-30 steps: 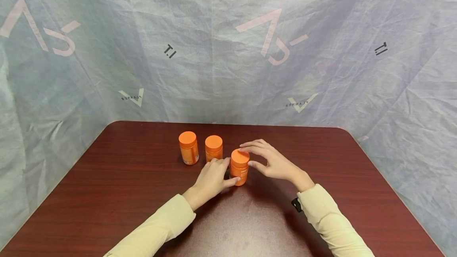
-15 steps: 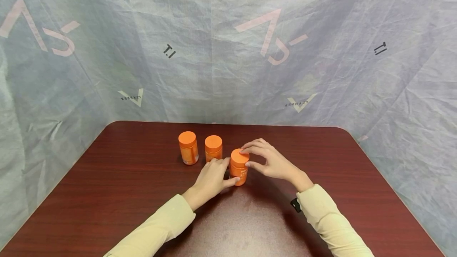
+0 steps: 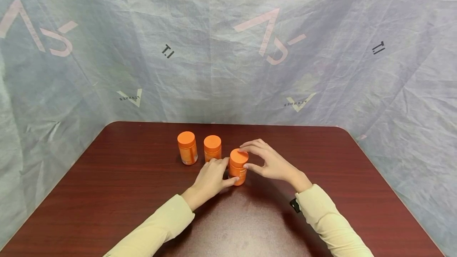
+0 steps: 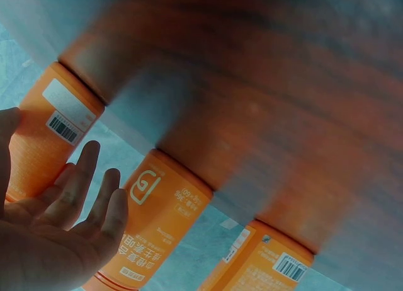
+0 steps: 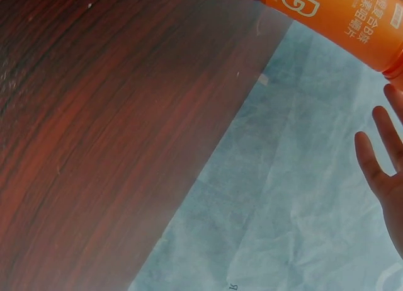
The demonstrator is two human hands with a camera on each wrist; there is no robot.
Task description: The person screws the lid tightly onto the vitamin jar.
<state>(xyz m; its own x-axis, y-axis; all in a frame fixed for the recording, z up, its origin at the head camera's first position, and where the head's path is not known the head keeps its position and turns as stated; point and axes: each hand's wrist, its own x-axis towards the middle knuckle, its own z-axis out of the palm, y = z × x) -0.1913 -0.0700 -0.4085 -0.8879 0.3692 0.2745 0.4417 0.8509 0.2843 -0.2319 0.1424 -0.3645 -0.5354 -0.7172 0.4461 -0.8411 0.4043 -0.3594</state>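
Note:
An orange vitamin bottle (image 3: 238, 172) stands upright on the table, with its orange lid (image 3: 238, 156) on. My left hand (image 3: 210, 177) grips its body from the left, thumb at the near side and fingers partly hidden behind. From the right, my right hand (image 3: 273, 163) holds the lid, fingertips at the top edge and thumb at the side. In the left wrist view the gripped bottle (image 4: 56, 127) shows a barcode label between thumb and fingers. In the right wrist view only part of the bottle (image 5: 352, 23) shows, with fingers near its lid end.
Two similar orange bottles stand to the left: a middle bottle (image 3: 213, 148) close behind my left hand and a far-left bottle (image 3: 187, 148). The dark red wooden table (image 3: 107, 185) has rounded back corners, with a grey printed cloth (image 3: 214, 70) hanging behind it and at the sides.
My right thumb has shifted slightly leftward along the lid's side. The left hand and the bottles keep their places, apart from a slight shift of the whole view.

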